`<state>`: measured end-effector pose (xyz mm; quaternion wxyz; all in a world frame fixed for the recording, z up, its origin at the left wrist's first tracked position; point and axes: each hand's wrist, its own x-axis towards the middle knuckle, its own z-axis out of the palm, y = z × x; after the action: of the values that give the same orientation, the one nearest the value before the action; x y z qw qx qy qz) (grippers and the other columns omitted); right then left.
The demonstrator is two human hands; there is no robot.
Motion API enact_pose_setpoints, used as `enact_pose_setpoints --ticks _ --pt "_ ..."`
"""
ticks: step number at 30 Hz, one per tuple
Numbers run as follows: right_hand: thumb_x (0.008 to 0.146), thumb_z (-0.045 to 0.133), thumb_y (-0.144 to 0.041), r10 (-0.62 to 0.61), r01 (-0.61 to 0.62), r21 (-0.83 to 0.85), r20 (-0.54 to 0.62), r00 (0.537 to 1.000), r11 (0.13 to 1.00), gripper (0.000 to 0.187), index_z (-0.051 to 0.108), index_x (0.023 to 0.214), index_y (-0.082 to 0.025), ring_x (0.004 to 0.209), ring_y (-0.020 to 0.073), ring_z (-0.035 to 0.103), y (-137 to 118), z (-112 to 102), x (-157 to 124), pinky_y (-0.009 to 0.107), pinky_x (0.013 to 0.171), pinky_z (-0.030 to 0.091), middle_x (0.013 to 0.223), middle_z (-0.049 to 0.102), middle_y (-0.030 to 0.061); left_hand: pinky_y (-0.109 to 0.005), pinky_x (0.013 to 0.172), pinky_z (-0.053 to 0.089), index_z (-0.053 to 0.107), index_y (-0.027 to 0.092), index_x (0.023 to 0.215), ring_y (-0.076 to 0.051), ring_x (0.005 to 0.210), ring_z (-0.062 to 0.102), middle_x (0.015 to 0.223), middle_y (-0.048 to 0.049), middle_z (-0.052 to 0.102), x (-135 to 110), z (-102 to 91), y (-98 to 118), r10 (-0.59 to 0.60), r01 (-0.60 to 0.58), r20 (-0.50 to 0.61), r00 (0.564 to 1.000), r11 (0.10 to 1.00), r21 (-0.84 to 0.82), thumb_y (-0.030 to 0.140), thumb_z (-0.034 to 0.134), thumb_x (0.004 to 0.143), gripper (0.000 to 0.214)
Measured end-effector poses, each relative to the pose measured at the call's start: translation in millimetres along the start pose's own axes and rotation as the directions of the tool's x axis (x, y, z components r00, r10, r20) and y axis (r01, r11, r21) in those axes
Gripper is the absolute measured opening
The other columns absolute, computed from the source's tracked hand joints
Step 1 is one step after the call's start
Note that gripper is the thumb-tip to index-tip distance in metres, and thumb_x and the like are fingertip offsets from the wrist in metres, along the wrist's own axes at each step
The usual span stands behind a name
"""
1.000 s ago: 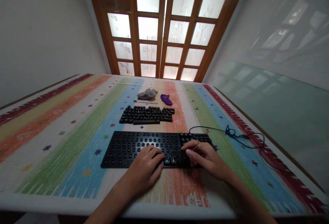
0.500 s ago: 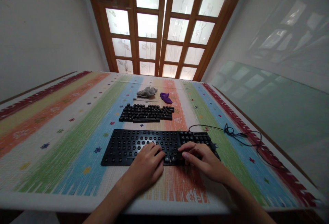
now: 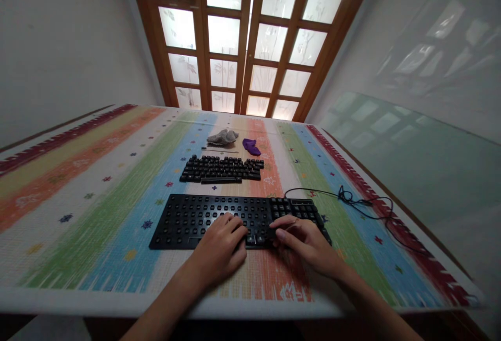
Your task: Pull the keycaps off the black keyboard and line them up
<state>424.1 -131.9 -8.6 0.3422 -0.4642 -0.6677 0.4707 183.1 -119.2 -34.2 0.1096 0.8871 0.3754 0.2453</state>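
A black keyboard base (image 3: 188, 218) with most keycaps removed lies near the front of the striped tablecloth (image 3: 97, 195). My left hand (image 3: 221, 249) rests on its front edge near the middle, fingers curled over the bottom row. My right hand (image 3: 307, 242) sits beside it on the right part of the base, fingers bent over the few remaining keys; whether it pinches a key is hidden. Behind the base, the pulled keycaps (image 3: 221, 168) are laid out in keyboard order.
A grey cloth (image 3: 222, 137), a purple cloth (image 3: 251, 147) and a thin rod (image 3: 219, 150) lie at the back. The keyboard's black cable (image 3: 352, 202) coils at the right. Wooden glazed doors (image 3: 250, 43) stand behind the table; a wall rises on the right.
The view has tilted slightly, so everything sits a little higher in the frame. Both hands stay on the keyboard's front edge with only small finger shifts.
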Motion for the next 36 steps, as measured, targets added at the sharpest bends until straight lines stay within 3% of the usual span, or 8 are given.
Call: enact_pose_setpoints --ticks 3,10,15,20,23,36 --pt "0.095 0.057 -0.043 -0.026 0.027 0.006 -0.008 1.000 1.000 0.028 0.067 0.102 -0.017 0.071 0.0161 0.069 -2 5 2 0.026 0.064 0.054 0.079 0.070 0.0048 -0.041 0.088 0.049 0.063 0.019 0.098 -0.024 0.097 0.053 0.098 -0.0070 0.062 -3 0.9 -1 0.002 -0.003 -0.028 1.000 0.999 -0.035 0.014 0.053 0.088 0.015" --pt "0.098 0.052 -0.032 -0.182 0.192 -0.244 0.061 0.981 0.951 0.022 0.068 0.096 -0.016 0.068 0.0136 0.066 -20 11 13 0.024 0.065 0.050 0.088 0.072 0.0062 -0.044 0.092 0.045 0.061 0.020 0.112 -0.026 0.102 0.052 0.107 -0.0080 0.062 -6 1.6 2 -0.046 0.044 -0.019 0.999 0.994 -0.098 0.016 0.057 0.086 0.026" --pt "0.099 0.052 -0.030 -0.217 0.252 -0.346 0.136 0.967 0.904 0.020 0.067 0.096 -0.018 0.073 0.0154 0.067 -30 18 16 0.026 0.072 0.049 0.085 0.072 0.0045 -0.044 0.090 0.044 0.064 0.022 0.106 -0.025 0.101 0.052 0.107 -0.0070 0.062 -6 1.8 1 -0.050 0.048 -0.016 0.999 0.993 -0.108 0.025 0.060 0.091 0.016" --pt "0.100 0.049 -0.029 -0.212 0.281 -0.447 0.199 0.957 0.849 0.020 0.066 0.098 -0.018 0.080 0.0187 0.066 -37 27 21 0.030 0.076 0.048 0.090 0.072 0.0069 -0.043 0.091 0.045 0.063 0.021 0.111 -0.024 0.102 0.052 0.110 -0.0070 0.062 -7 2.6 -1 -0.052 0.050 -0.013 0.999 0.990 -0.135 0.021 0.059 0.091 0.020" --pt "0.100 0.049 -0.030 -0.199 0.280 -0.483 0.212 0.957 0.829 0.020 0.066 0.098 -0.018 0.080 0.0190 0.066 -42 29 24 0.030 0.076 0.047 0.088 0.072 0.0065 -0.042 0.092 0.045 0.062 0.020 0.110 -0.024 0.103 0.052 0.110 -0.0067 0.062 -8 2.6 -1 -0.055 0.051 -0.022 0.998 0.988 -0.143 0.019 0.060 0.090 0.021" --pt "0.100 0.048 -0.033 -0.120 0.157 -0.379 0.119 0.986 0.912 0.025 0.063 0.088 -0.017 0.062 0.0145 0.062 -36 23 44 0.026 0.061 0.044 0.069 0.066 0.0016 -0.043 0.094 0.045 0.062 0.021 0.110 -0.025 0.104 0.052 0.111 -0.0064 0.062 -10 4.9 -3 -0.066 0.060 -0.029 0.997 0.987 -0.151 0.021 0.063 0.089 0.021"
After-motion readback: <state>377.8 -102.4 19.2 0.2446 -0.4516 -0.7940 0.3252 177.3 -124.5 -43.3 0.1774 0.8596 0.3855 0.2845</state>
